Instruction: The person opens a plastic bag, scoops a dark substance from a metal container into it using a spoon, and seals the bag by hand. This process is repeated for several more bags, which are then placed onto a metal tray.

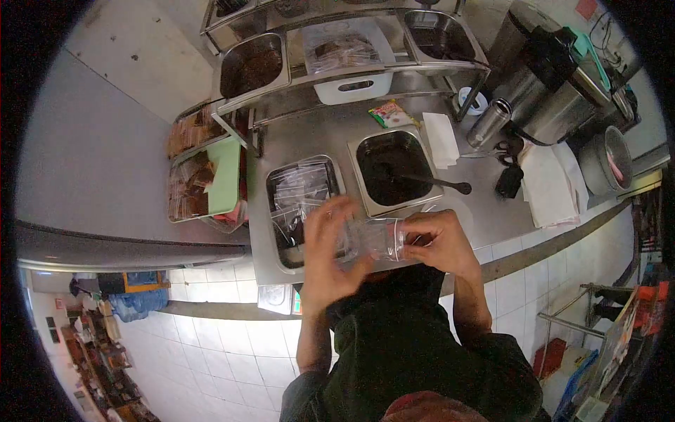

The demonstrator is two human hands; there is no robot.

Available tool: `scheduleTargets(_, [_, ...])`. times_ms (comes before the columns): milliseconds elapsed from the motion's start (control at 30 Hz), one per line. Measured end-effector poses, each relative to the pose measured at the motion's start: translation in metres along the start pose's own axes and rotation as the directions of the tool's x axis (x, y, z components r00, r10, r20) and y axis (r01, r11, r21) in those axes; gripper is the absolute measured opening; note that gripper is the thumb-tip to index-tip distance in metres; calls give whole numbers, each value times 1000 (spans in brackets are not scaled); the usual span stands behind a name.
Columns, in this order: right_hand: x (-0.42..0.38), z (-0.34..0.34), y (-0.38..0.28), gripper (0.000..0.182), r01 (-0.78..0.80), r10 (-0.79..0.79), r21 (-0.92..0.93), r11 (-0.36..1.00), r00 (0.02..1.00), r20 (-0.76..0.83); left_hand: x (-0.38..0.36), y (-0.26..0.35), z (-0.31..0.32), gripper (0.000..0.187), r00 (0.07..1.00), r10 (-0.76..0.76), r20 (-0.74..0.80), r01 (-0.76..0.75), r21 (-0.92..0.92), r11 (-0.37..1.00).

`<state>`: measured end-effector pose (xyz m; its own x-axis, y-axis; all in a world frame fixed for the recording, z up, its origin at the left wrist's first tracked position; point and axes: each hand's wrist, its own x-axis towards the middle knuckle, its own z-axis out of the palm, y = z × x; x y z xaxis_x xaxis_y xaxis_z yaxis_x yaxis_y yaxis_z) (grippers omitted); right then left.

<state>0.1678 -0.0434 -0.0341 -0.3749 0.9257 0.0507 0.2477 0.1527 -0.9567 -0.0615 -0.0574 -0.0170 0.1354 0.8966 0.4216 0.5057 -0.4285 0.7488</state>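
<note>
My right hand [444, 243] pinches the edge of a small clear zip bag [384, 240] in front of me, close over the counter's front edge. Smeared by motion, my left hand [325, 257] is at the bag's other side, thumb and fingers spread apart. Beneath and beyond it stands a steel pan [270, 243] with many small clear bags [301, 184] in it. Just past my hands, a second steel pan [357, 163] contains a dark substance, and a dark spoon [458, 188] rests in it with the handle over the rim.
A raised steel rack [302, 86] bears more pans and a white basket [355, 89]. Left of it sit trays with a green lid [225, 176]. To the right are a thermos [490, 121], black scissors [510, 149], paper sheets [555, 183] and a large steel urn [545, 105].
</note>
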Motion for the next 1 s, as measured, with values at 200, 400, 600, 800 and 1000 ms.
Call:
scheduleTargets(200, [-2,5,0,33,29,-8,-188,982,993,116,-11,-2,15,68,936,131,328,-201,190,961])
scheduleTargets(400, [-6,3,0,28,67,-43,-214,975,993,114,-17,-7,24,64,942,118,314,-186,198,962])
scheduleTargets(600, [1,-29,-4,22,38,-208,-453,891,920,-332,-21,-16,19,64,981,47,189,-48,-1,999])
scheduleTargets(800, [20,-63,23,23,-238,-58,-741,628,935,-350,-22,-28,13,69,997,-63,47,64,-12,998])
scheduleTargets(1000, [41,-83,30,18,-39,-67,-877,479,995,-80,-29,-35,8,68,983,-184,-8,184,12,983])
